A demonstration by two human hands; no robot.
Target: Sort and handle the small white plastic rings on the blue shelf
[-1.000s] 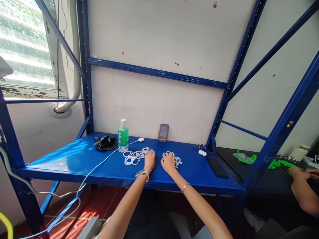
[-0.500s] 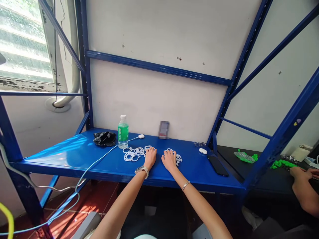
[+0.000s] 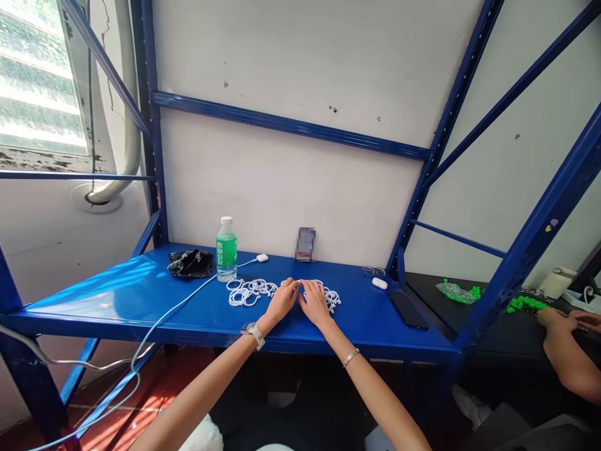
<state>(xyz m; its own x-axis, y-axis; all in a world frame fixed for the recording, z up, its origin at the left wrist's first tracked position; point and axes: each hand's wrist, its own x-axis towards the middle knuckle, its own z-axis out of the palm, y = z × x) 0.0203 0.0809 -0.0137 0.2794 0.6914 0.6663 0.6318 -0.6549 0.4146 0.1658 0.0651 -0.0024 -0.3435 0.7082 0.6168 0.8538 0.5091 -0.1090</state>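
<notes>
Your left hand point(image 3: 283, 297): rings point(image 3: 248, 292) at nine o'clock, right hand point(image 3: 314, 302) just beside at three. Can't tell if either grip is closed.

On the clear plastic bottle point(image 3: 226, 274) there is a green wrap-around label point(image 3: 229, 252). It carries large white Chinese characters point(image 3: 220, 250), which are written from top to bottom. They seem to be 鼎湖山泉, but they are small and not fully sharp. The dark, upright rectangular panel point(image 3: 305, 243) is pixelated, so its surface cannot be read.
</notes>
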